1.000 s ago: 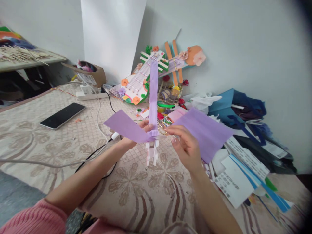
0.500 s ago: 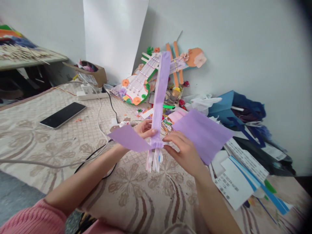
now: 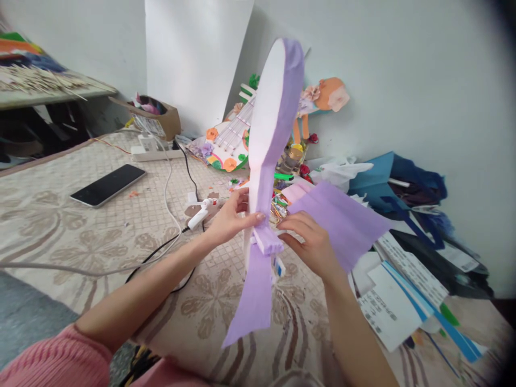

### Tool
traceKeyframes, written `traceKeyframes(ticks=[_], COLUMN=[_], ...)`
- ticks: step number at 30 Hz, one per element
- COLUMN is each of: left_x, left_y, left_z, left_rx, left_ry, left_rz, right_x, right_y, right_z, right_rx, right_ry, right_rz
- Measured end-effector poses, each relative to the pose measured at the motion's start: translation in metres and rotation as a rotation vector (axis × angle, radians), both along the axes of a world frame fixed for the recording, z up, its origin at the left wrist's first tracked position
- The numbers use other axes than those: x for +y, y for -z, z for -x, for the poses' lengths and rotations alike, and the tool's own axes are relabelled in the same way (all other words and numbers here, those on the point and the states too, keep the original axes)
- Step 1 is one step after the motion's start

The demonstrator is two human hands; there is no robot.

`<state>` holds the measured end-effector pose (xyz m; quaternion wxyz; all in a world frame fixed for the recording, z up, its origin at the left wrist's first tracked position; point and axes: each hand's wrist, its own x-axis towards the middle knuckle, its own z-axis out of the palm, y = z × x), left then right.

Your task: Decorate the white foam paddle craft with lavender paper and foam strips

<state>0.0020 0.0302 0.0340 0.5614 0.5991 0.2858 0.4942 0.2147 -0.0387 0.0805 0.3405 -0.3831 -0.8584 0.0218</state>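
Observation:
My left hand [image 3: 237, 217] grips the neck of a white paddle-shaped craft piece [image 3: 268, 102], which stands upright before me with its rounded end on top. Purple crepe paper covers its narrow edge. Below my left thumb, a small purple-wrapped block [image 3: 269, 240] juts from the neck, and a loose purple crepe strip [image 3: 253, 298] hangs down from there. My right hand [image 3: 308, 242] is just right of the block, thumb and fingers slightly apart with nothing visible between them. Behind it lies a purple crepe paper sheet [image 3: 342, 220].
A phone [image 3: 108, 185], a power strip [image 3: 155, 154] and a glue gun [image 3: 203, 212] with cords are on the left. Decorated paper instruments [image 3: 229, 145] lean at the back. Printed cards [image 3: 389, 312] and a blue bag [image 3: 371, 177] lie to the right.
The craft piece has turned from edge-on to show its white face and risen slightly. The loose strip has swung from the left to hang downward. My right fingers have come away from the neck.

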Motion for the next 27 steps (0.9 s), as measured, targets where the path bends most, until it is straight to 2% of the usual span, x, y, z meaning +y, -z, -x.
traceKeyframes(ticks=[5, 11, 17, 27], left_x=[-0.001, -0.010, -0.012, -0.012], left_y=[0.006, -0.003, -0.008, 0.000], left_z=[0.001, 0.000, 0.000, -0.002], left_rx=[0.134, 0.242, 0.303, 0.243], left_ry=[-0.174, -0.314, -0.320, -0.385], left_rz=[-0.110, -0.208, -0.196, -0.221], right_x=[0.018, 0.030, 0.029, 0.034], right_y=[0.015, 0.037, 0.039, 0.045], right_z=[-0.014, -0.019, -0.016, -0.024], right_rx=[0.080, 0.148, 0.105, 0.095], right_ry=[-0.023, -0.036, -0.051, -0.027], right_rz=[0.061, 0.087, 0.043, -0.103])
